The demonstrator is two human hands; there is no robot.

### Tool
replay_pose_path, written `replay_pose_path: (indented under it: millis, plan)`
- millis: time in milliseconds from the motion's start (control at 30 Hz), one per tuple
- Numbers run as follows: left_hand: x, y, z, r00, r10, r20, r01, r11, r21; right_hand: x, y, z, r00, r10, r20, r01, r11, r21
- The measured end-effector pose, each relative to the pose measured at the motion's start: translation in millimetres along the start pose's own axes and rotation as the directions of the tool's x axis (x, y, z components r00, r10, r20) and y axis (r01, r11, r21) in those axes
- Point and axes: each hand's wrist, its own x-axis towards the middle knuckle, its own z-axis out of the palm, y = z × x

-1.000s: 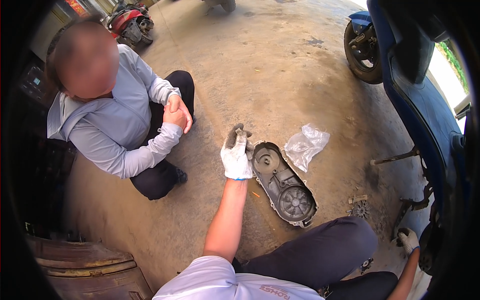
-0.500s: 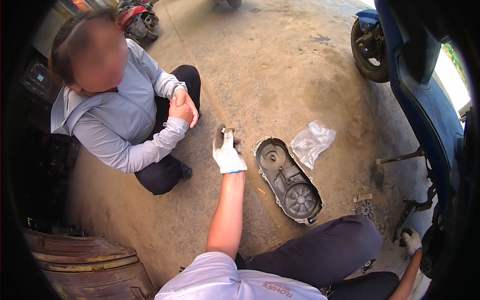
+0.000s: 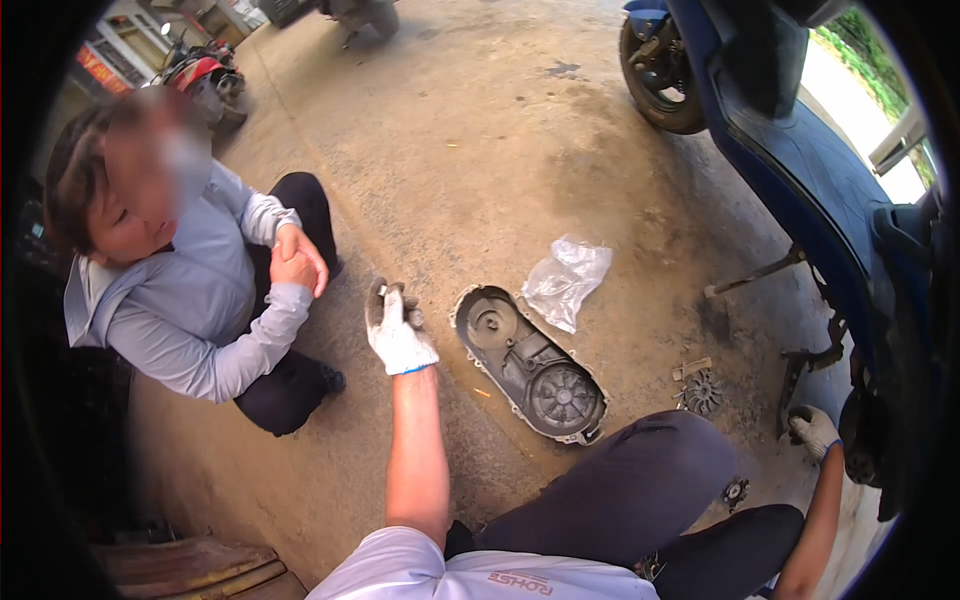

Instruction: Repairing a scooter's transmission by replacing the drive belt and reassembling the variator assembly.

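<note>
My left hand (image 3: 400,335), in a white glove with dark fingertips, is held out over the concrete floor, left of the casing. Its fingers are curled in a pinch, and a small pale piece (image 3: 384,290) shows at the tips, too small to name. On the floor lies a long oval metal engine cover (image 3: 522,352), hollow side up, with two round recesses. At the far right my right hand (image 3: 818,432), also gloved, is closed low beside the blue scooter (image 3: 770,165); what its fingers grip is hidden.
A crumpled clear plastic bag (image 3: 567,283) lies beyond the cover. Near my knee are a finned metal wheel (image 3: 701,392) and a small dark round part (image 3: 736,492). A person in a grey jacket (image 3: 190,310) squats at left, hands clasped. The scooter's stand (image 3: 755,274) juts out.
The view has swung, so the cover, bag and squatting person appear farther left. My left hand keeps its pinch on the small pale piece. My right hand stays low by the scooter.
</note>
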Motion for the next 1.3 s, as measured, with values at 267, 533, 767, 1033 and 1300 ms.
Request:
replay_pose_path:
  millis: [267, 533, 767, 1033, 1300]
  plan:
    - [-64.4, -24.7, 81.1, 0.766, -0.248, 0.594, 0.180, 0.969, 0.172, -30.5, -117.3, 14.5, 0.979, -0.139, 0.151, 0.126, 0.988, 0.094]
    - [-419.0, 3.4, 283.4, -0.649, -0.148, 0.746, -0.474, 0.846, -0.245, -90.4, -36.4, 70.2, 0.841, -0.527, 0.123, -0.003, 0.223, 0.975]
    - [-584.1, -97.7, 224.8, -0.950, -0.240, 0.201, -0.313, 0.707, -0.634, -118.7, 69.3, 126.0, 0.968, -0.107, -0.228, 0.080, -0.726, 0.683]
    - [-595.2, -152.4, 250.7, -0.793, -0.276, 0.543, -0.540, 0.731, -0.418, -169.3, 271.0, 205.7, 0.717, 0.562, -0.413, -0.043, 0.627, 0.778]
    - [-626.1, -120.3, 329.1, -0.726, -0.644, 0.242, -0.665, 0.567, -0.487, -226.7, 393.6, 232.4, 0.698, 0.408, -0.588, -0.518, 0.855, -0.023]
